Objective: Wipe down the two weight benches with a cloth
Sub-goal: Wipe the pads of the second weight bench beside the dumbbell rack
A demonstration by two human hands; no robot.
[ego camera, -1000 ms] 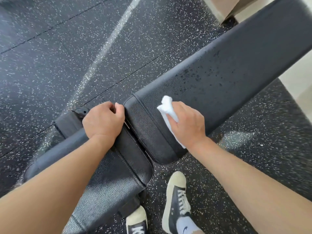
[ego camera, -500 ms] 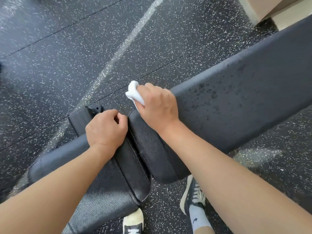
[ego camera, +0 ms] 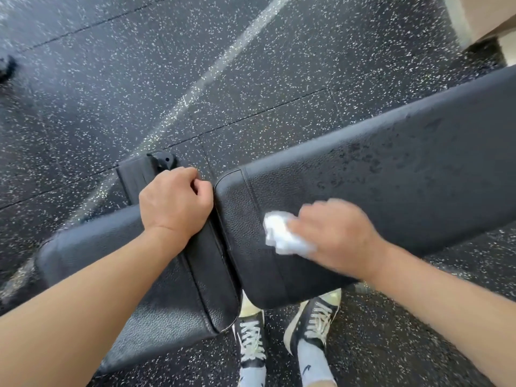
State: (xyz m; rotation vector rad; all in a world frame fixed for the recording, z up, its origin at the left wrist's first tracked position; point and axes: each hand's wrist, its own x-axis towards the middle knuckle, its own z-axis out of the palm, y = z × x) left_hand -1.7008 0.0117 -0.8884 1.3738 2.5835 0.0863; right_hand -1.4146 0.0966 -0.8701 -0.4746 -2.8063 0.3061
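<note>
1 view only, head-worn, looking steeply down and forward from standing height. Close over the black padded weight bench (ego camera: 391,174), both forearms entering from the bottom corners, sneakers (ego camera: 312,317) directly below, speckled rubber floor (ego camera: 139,79) filling the upper half. Wide-angle, edges bowed.

Both bare forearms reach forward and down from the bottom corners of the view. The left hand (ego camera: 174,201) is curled like a loose fist, knuckles up, its fingers bent down over an edge. The right hand (ego camera: 333,236) is lower and blurred, back of the hand up, its fingers bent around something white.
</note>
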